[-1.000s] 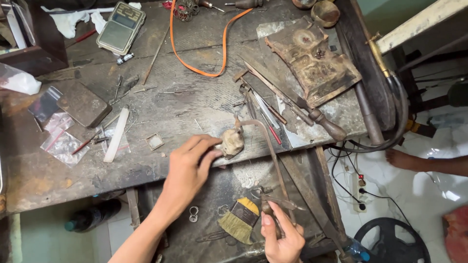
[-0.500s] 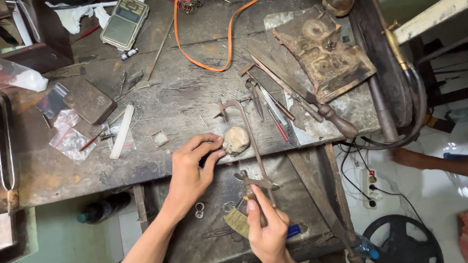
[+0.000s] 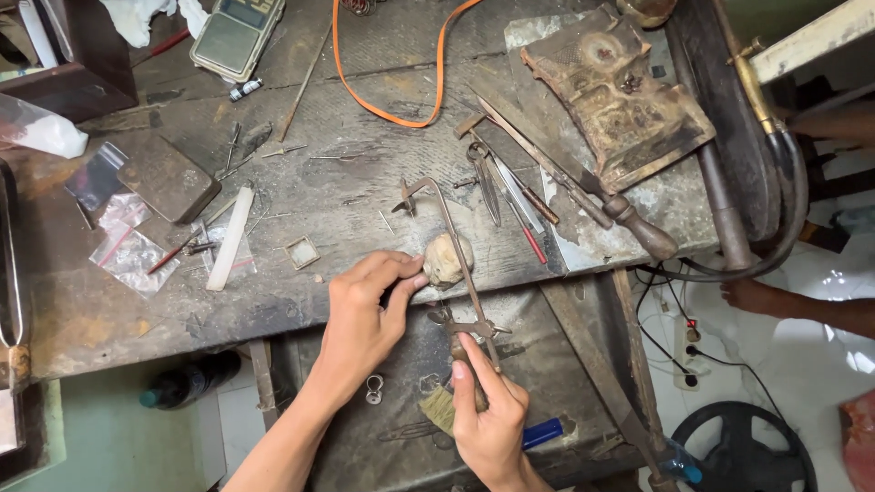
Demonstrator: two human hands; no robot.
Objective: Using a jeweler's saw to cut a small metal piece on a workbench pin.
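Jeweller's saw frame (image 3: 456, 255) now angled up across the bench edge, right hand (image 3: 488, 415) closed on its handle, left hand (image 3: 365, 314) pinching a small workpiece against the pale lump (image 3: 447, 260), files (image 3: 519, 205) beyond — cutting stroke under way.

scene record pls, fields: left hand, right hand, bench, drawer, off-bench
left hand: left hand at the bench edge, fingertips pinched beside a pale lump
right hand: right hand grips the handle of a jeweller's saw, frame reaching up over the bench
bench: worn wooden bench; orange cord, pocket scale, files and pliers, dark block, plastic bags
drawer: small brush, metal ring, blue lighter
off-bench: another person's hand, power strip
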